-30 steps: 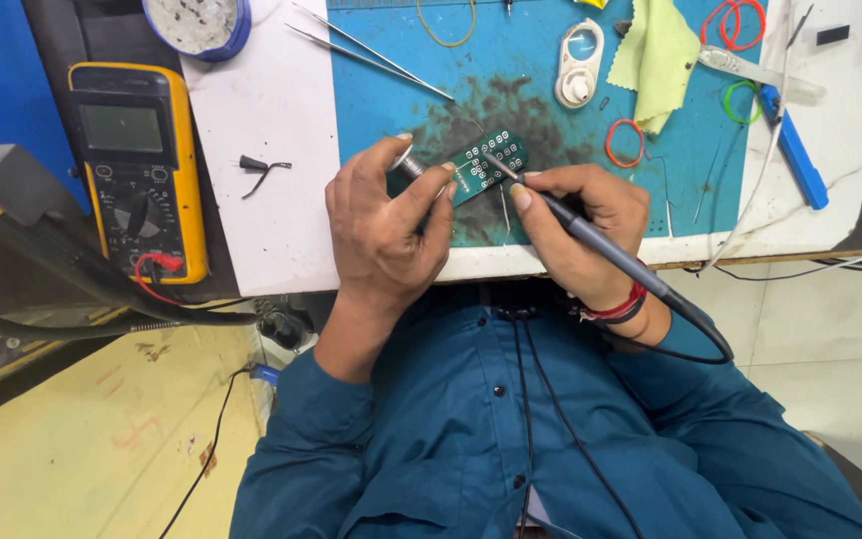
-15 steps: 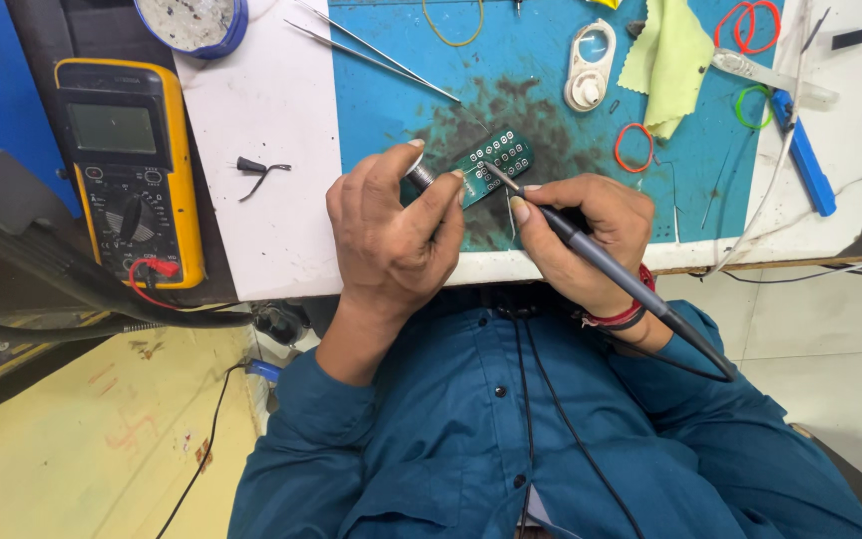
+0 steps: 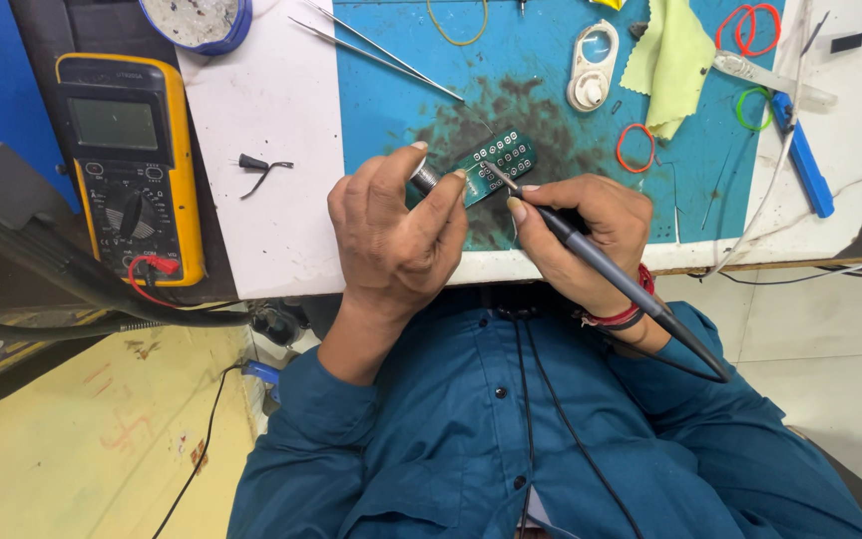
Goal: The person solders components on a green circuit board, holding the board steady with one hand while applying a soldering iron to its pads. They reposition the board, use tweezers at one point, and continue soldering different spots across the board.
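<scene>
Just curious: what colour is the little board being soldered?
Green, with rows of pale pads: the circuit board, seen from the head camera.

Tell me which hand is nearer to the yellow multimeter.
Left. The left hand is over the white table edge, closer to the yellow multimeter; the right hand is farther away, beyond it, holding the soldering iron.

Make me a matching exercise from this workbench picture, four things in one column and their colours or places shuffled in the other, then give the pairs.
Things:
1. multimeter
2. circuit board
3. soldering iron
4. cloth

Places or colours:
A. held in the right hand
B. pale yellow-green, lying on the blue mat
C. yellow and black, at the left of the bench
D. green, pinched by the left hand

Pairs: 1-C, 2-D, 3-A, 4-B
</scene>
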{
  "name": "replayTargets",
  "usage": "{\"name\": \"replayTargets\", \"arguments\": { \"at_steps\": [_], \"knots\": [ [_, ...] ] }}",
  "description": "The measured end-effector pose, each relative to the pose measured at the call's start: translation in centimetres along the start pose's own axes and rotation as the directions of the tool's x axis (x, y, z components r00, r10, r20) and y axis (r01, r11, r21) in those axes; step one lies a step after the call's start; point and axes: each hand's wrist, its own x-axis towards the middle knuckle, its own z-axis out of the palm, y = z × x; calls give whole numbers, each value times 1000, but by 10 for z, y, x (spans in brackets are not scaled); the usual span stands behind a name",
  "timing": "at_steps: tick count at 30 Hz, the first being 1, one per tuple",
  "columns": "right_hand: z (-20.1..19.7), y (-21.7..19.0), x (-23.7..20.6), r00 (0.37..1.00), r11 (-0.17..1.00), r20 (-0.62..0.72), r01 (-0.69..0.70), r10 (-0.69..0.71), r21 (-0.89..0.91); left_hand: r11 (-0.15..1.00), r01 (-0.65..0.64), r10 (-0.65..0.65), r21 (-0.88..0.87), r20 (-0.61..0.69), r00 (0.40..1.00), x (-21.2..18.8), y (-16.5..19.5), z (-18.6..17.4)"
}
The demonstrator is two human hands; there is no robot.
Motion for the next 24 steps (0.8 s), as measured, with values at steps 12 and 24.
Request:
{"name": "replayTargets", "arguments": {
  "at_steps": [12,24],
  "knots": [
    [0,0,2,999,999,22,37,-37,-2,1000,-11,11,-9,0,1000,0,-1,1],
    [-1,-1,3,999,999,23,39,-39,-5,1000,-19,19,-8,0,1000,1,0,1]
  ]
}}
